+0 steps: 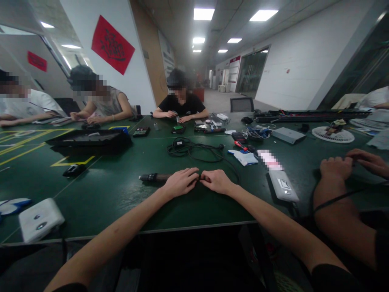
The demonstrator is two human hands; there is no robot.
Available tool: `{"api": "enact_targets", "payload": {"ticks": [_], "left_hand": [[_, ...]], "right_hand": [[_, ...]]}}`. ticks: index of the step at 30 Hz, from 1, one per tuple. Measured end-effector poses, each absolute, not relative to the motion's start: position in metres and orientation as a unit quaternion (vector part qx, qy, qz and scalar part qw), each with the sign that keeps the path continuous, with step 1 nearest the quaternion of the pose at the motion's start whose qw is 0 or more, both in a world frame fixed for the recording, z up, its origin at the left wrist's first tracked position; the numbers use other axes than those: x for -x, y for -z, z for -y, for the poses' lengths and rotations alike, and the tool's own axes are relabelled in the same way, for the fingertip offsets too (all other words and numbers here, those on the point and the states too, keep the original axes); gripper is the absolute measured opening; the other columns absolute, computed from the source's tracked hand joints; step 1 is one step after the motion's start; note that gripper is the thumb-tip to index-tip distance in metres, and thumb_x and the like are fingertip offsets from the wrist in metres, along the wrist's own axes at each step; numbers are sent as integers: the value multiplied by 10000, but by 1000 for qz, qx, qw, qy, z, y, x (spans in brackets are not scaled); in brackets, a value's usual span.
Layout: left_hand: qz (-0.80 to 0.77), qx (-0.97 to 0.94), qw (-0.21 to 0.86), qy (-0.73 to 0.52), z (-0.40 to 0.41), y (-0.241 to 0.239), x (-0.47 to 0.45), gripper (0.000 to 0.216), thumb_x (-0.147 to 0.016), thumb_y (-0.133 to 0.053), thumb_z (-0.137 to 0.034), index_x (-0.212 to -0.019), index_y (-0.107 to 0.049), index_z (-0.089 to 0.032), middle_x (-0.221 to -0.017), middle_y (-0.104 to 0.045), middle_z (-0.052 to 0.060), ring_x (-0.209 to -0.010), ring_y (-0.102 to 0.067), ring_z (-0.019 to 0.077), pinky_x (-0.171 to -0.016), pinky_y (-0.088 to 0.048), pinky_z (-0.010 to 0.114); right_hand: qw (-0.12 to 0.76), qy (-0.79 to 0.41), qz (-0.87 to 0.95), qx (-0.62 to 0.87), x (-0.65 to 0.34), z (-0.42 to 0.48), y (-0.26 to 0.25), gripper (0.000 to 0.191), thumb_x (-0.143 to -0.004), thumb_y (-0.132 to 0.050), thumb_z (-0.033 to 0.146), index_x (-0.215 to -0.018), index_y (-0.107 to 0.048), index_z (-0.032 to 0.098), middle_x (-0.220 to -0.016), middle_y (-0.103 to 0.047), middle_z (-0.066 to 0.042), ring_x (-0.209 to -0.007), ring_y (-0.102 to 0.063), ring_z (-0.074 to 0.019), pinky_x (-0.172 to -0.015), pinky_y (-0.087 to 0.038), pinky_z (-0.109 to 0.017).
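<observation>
Near the front of the green table lies a dark electric screwdriver (152, 178), its metal tip pointing left. My left hand (182, 182) is wrapped over its rear half, fingers closed on the body. At the tool's tail end, the fingers of my right hand (216, 181) are pinched on a small dark piece, perhaps the cable's plug; my fingers mostly hide it. A black cable (209, 159) lies in loops just beyond my hands, and one strand curves down behind my right hand.
To the right are white-and-blue gloves (244, 157), a red-handled tool (240, 144) and a white device (282, 184). A black tray (88, 142) and another white device (41, 220) are at left. A co-worker's hands (337, 167) rest close on my right; other people sit across.
</observation>
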State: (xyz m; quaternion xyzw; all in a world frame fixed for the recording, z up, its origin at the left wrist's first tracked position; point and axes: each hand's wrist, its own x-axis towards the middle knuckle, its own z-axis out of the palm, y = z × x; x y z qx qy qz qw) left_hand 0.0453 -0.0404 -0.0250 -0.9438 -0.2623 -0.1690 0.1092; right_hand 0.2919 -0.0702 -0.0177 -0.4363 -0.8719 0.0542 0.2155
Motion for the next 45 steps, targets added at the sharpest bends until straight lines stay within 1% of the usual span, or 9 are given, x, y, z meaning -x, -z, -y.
{"api": "enact_targets", "payload": {"ticks": [5, 9, 13, 19, 29, 33, 36, 40, 45], "left_hand": [[271, 940, 109, 177, 41, 24, -45, 259, -1031, -522, -371, -1240, -604, -240, -1464, -544, 88, -1233, -622, 259, -1010, -566, 410], [259, 945, 101, 172, 41, 24, -44, 245, -1030, -521, -324, -1246, -604, -244, -1470, -537, 89, -1241, -621, 253, -1051, -546, 417], [268, 942, 92, 181, 39, 26, -43, 250, -1033, -530, -376, -1227, -604, -237, -1469, -536, 93, -1225, -628, 254, -1025, -559, 412], [267, 941, 102, 181, 38, 27, -44, 221, -1040, -518, -355, -1201, -616, -240, -1450, -550, 92, -1235, -625, 252, -1019, -564, 407], [269, 940, 119, 173, 39, 26, -45, 251, -1047, -499, -375, -1238, -590, -239, -1449, -554, 91, -1205, -632, 244, -997, -570, 397], [252, 946, 116, 169, 38, 27, -44, 250, -1048, -490, -342, -1261, -583, -250, -1456, -551, 86, -1226, -627, 239, -1031, -551, 402], [266, 942, 123, 166, 36, 28, -44, 245, -1064, -469, -381, -1215, -592, -232, -1443, -558, 90, -1204, -634, 242, -1006, -560, 396], [264, 943, 119, 164, 37, 27, -46, 300, -1057, -483, -426, -1267, -568, -229, -1453, -547, 98, -1217, -628, 247, -1001, -561, 387], [254, 948, 97, 168, 37, 24, -46, 249, -1056, -481, -363, -1242, -593, -241, -1375, -597, 96, -1188, -637, 236, -999, -550, 386]], "right_hand": [[218, -49, 873, 433, -292, 71, 17, 91, -971, -687, 289, -1005, -657, 210, -765, -658, 25, -666, -556, -123, -652, -278, -245], [211, -50, 876, 431, -291, 71, 16, 93, -973, -683, 287, -1006, -657, 205, -772, -660, 21, -674, -560, -122, -646, -273, -244], [207, -53, 875, 434, -291, 71, 15, 94, -979, -675, 288, -1017, -659, 204, -778, -665, 17, -681, -562, -124, -648, -275, -242], [213, -50, 874, 434, -291, 71, 16, 93, -974, -683, 290, -1014, -662, 209, -769, -662, 22, -666, -552, -121, -651, -272, -245], [214, -50, 873, 435, -291, 70, 18, 93, -974, -683, 296, -1007, -661, 212, -771, -660, 20, -679, -558, -124, -654, -270, -247], [209, -53, 874, 436, -291, 69, 18, 100, -975, -681, 302, -1009, -662, 210, -767, -660, 18, -680, -557, -126, -653, -273, -246], [207, -54, 876, 433, -291, 70, 17, 95, -977, -678, 295, -1016, -660, 211, -767, -658, 21, -677, -557, -123, -658, -280, -244], [209, -53, 875, 434, -291, 70, 16, 105, -974, -685, 301, -1018, -660, 209, -779, -663, 20, -677, -560, -124, -665, -291, -244], [213, -55, 874, 433, -291, 72, 14, 97, -974, -683, 294, -1019, -664, 210, -780, -666, 20, -673, -561, -126, -669, -302, -242]]}}
